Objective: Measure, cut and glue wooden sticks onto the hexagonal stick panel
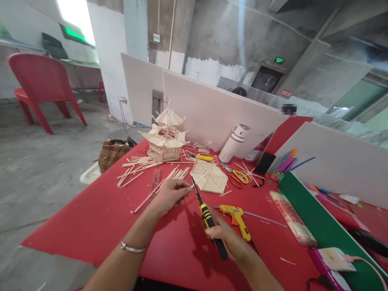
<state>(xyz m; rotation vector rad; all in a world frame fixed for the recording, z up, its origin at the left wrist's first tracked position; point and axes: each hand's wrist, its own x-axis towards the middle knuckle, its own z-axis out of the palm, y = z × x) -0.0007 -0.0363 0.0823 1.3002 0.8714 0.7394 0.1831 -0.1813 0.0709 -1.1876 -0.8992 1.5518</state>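
Observation:
My right hand [222,236] is closed around a pair of black-and-yellow handled pliers [207,216], their jaws pointing away from me. With thumb and fingers pinched, my left hand [173,195] holds a thin wooden stick [200,180] near the jaw tips. Whether the jaws touch the stick is hard to tell. Just beyond lies a flat many-sided panel [214,176] built of sticks. Loose wooden sticks [177,173] and a pink-and-white pencil-like rod [148,199] lie beside my left hand. A yellow glue gun [238,218] rests to the right of the pliers.
A tiered stick pagoda [165,139] stands at the back of the red table [100,226]. Behind are a white flask [234,143], scissors [239,176] and a pale partition [209,107]. Bagged sticks [292,218] lie along a green divider [321,218]. A red chair [42,81] stands far left.

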